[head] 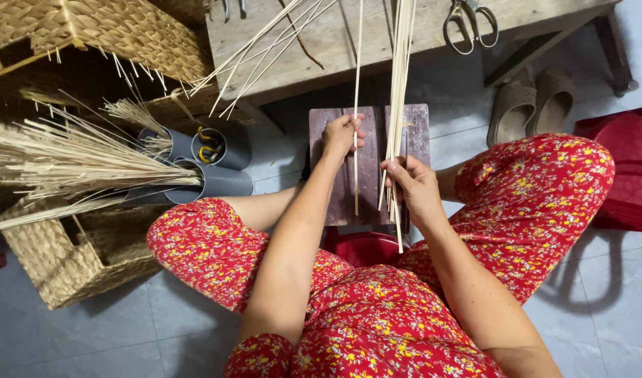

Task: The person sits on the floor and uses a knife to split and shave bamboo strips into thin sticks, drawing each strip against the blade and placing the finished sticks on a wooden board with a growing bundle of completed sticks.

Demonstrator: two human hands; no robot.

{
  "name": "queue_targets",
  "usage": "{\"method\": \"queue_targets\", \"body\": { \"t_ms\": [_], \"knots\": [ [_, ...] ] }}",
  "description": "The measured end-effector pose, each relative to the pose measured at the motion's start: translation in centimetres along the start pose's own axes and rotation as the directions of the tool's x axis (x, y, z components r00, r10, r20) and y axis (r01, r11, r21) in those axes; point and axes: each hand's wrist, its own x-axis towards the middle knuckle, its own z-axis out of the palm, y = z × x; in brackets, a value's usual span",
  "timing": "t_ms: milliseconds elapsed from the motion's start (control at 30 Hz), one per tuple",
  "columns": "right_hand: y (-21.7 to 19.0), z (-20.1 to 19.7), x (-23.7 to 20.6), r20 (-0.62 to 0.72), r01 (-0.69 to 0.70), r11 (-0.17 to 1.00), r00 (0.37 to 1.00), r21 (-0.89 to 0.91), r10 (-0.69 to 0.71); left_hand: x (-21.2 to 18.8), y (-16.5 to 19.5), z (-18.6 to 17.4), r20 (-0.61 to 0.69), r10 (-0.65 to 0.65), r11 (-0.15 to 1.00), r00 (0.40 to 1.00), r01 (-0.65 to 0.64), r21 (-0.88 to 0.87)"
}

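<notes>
My left hand (342, 134) pinches a single thin pale cane strip (357, 77) that runs upright from the wooden bench down over a small dark wooden board (368, 182). My right hand (413, 180) grips a bundle of several cane strips (400, 84), held upright just right of the single strip; their lower ends hang below my fingers. Both hands hover over the board, between my knees in red flowered trousers.
Scissors (469, 24) lie on the wooden bench (335, 42) ahead. Grey tubes (216, 164) holding straw bundles (69, 157) lie at left, beside woven baskets (69, 262). Sandals (531, 105) sit at right, near a red plastic stool (625, 168). A red stool (366, 246) is under me.
</notes>
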Motion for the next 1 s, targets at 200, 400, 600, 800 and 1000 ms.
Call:
{"method": "queue_targets", "body": {
  "t_ms": [200, 400, 600, 800, 1000],
  "knots": [
    [-0.4, -0.1, 0.0, -0.002, 0.018, 1.000, 1.000, -0.004, -0.018, -0.4, 0.0, 0.7, 0.021, 0.077, 0.997, 0.997, -0.076, -0.025],
    [-0.6, 0.1, -0.4, 0.006, -0.001, 1.000, 1.000, -0.009, 0.001, -0.2, 0.0, 0.8, -0.079, 0.327, 0.937, 0.942, -0.312, 0.157],
    [-0.8, -0.4, -0.7, 0.040, 0.007, 0.999, 0.999, -0.049, -0.005, -3.1, 0.5, 0.1, -0.238, 0.594, 0.802, 0.768, -0.546, 0.241],
    [0.7, 0.6, -2.1, 0.228, 0.045, 0.943, 0.973, -0.331, 0.033, -9.2, 5.4, -1.8, -0.139, 0.577, 0.810, 0.805, -0.586, -0.032],
    [1.2, 1.4, -4.0, 0.321, 0.131, 0.867, 0.946, -0.480, 0.035, -13.1, 10.7, -6.4, -0.241, 0.612, 0.743, 0.753, -0.652, -0.150]
  ]
}}
